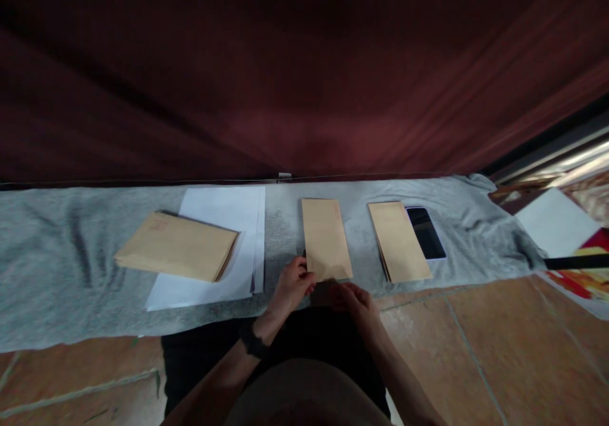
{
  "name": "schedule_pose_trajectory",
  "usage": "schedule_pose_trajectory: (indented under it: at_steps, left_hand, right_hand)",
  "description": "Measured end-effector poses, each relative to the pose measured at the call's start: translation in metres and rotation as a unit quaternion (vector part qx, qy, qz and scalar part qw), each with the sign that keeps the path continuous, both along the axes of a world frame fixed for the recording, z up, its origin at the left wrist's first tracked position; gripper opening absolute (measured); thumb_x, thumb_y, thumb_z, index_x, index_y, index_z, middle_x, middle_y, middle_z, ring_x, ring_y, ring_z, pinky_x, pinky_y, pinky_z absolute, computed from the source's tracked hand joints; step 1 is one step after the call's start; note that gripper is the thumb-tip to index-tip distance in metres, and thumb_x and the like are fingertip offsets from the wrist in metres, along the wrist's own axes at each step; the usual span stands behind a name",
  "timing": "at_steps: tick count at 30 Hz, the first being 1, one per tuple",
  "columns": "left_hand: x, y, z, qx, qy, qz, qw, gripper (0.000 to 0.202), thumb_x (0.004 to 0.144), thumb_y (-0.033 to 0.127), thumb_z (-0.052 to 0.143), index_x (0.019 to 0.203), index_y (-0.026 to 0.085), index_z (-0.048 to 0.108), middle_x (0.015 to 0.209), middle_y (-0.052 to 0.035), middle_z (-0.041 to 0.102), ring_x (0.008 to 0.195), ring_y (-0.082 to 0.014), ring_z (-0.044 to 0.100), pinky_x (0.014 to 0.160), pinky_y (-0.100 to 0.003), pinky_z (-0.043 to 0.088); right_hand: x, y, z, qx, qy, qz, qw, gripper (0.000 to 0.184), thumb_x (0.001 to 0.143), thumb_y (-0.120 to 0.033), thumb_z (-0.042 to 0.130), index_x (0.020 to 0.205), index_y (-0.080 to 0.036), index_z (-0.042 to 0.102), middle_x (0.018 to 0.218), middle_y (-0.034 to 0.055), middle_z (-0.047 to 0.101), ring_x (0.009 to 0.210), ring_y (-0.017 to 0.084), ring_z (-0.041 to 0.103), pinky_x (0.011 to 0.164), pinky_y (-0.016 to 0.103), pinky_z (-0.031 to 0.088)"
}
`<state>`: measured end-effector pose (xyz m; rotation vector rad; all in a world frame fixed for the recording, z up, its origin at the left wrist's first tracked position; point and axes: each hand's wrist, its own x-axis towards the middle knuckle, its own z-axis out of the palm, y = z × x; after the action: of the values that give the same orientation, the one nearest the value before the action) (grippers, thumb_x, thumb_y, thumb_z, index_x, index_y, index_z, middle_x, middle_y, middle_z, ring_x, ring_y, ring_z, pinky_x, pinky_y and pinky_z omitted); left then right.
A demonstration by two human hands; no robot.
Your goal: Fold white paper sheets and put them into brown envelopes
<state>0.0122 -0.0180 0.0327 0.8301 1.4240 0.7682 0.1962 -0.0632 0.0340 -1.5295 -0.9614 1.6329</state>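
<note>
In the middle of the cloth-covered surface lies a brown paper envelope [327, 236], upright in view, with small red print near its top right. My left hand [292, 284], with a dark band on the wrist, pinches this envelope at its lower left corner. Just below the bottom edge is my right hand [359, 309], its fingers curled and dim in shadow. Whether those fingers touch the paper, or hold anything, cannot be made out.
To the left, a stack of brown envelopes [176, 245] lies askew on white paper sheets [223, 207]. On the right are more brown envelopes [399, 242] beside a dark-screened phone [425, 232]. Grey cloth [283, 223] covers the narrow surface; a dark red curtain [304, 83] hangs behind.
</note>
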Motion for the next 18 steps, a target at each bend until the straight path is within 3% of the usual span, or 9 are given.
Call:
schedule_pose_trajectory:
  at_steps: [2, 4, 6, 9, 12, 15, 18]
  left_hand:
    - [0.007, 0.001, 0.000, -0.004, -0.004, -0.015, 1.000, 0.021, 0.071, 0.023, 0.066, 0.089, 0.020, 0.055, 0.058, 0.0061, 0.064, 0.040, -0.0094, 0.055, 0.043, -0.020, 0.043]
    - [0.010, 0.001, -0.001, -0.008, -0.007, -0.020, 1.000, 0.022, 0.071, 0.023, 0.067, 0.089, 0.020, 0.054, 0.058, 0.0064, 0.064, 0.041, -0.0096, 0.055, 0.044, -0.020, 0.044]
    - [0.010, -0.001, -0.002, -0.014, -0.006, -0.018, 1.000, 0.022, 0.073, 0.022, 0.066, 0.090, 0.021, 0.052, 0.059, 0.0061, 0.065, 0.043, -0.0104, 0.057, 0.045, -0.020, 0.045]
    - [0.004, -0.009, -0.003, -0.036, 0.013, -0.032, 0.999, 0.019, 0.077, 0.021, 0.063, 0.090, 0.022, 0.050, 0.060, 0.0053, 0.066, 0.047, -0.0127, 0.061, 0.048, -0.022, 0.048]
    - [-0.004, -0.017, 0.000, -0.005, 0.126, -0.076, 0.989, 0.007, 0.084, 0.021, 0.058, 0.087, 0.022, 0.052, 0.063, 0.0037, 0.066, 0.052, -0.0146, 0.064, 0.052, -0.025, 0.050]
    - [-0.009, -0.010, 0.007, 0.140, 0.295, -0.121, 0.938, 0.009, 0.094, 0.026, 0.053, 0.088, 0.022, 0.059, 0.079, -0.0014, 0.071, 0.072, -0.0178, 0.070, 0.069, -0.031, 0.055]
    - [-0.004, 0.026, 0.011, 0.311, 0.356, -0.169, 0.865, 0.025, 0.102, 0.030, 0.044, 0.114, 0.021, 0.064, 0.118, -0.0086, 0.071, 0.112, -0.0214, 0.067, 0.098, -0.038, 0.052]
  right_hand:
    - [0.010, -0.002, 0.000, 0.146, -0.133, 0.012, 0.980, 0.044, 0.098, -0.056, 0.050, 0.109, -0.020, 0.074, 0.112, 0.0106, 0.075, 0.105, 0.027, 0.070, 0.092, 0.042, 0.056]
    - [0.017, -0.001, -0.003, 0.276, -0.251, 0.065, 0.926, 0.040, 0.104, -0.043, 0.043, 0.131, -0.023, 0.065, 0.136, 0.0100, 0.066, 0.128, 0.027, 0.059, 0.110, 0.046, 0.046]
    - [0.021, 0.002, -0.011, 0.352, -0.337, 0.142, 0.862, 0.044, 0.105, -0.033, 0.041, 0.147, -0.024, 0.051, 0.150, 0.0085, 0.054, 0.140, 0.025, 0.049, 0.119, 0.049, 0.036]
    - [0.024, 0.004, -0.023, 0.388, -0.428, 0.220, 0.786, 0.054, 0.106, -0.028, 0.041, 0.159, -0.024, 0.030, 0.159, 0.0075, 0.043, 0.146, 0.024, 0.041, 0.123, 0.051, 0.030]
    - [0.026, 0.004, -0.031, 0.392, -0.479, 0.251, 0.744, 0.061, 0.105, -0.030, 0.043, 0.162, -0.023, 0.019, 0.162, 0.0073, 0.036, 0.148, 0.025, 0.037, 0.124, 0.050, 0.029]
    - [0.028, 0.005, -0.032, 0.401, -0.489, 0.267, 0.727, 0.063, 0.106, -0.031, 0.042, 0.162, -0.023, 0.016, 0.163, 0.0069, 0.034, 0.149, 0.024, 0.036, 0.124, 0.049, 0.029]
    - [0.030, 0.005, -0.031, 0.406, -0.491, 0.268, 0.723, 0.064, 0.106, -0.032, 0.042, 0.162, -0.023, 0.015, 0.163, 0.0063, 0.034, 0.149, 0.024, 0.036, 0.124, 0.048, 0.029]
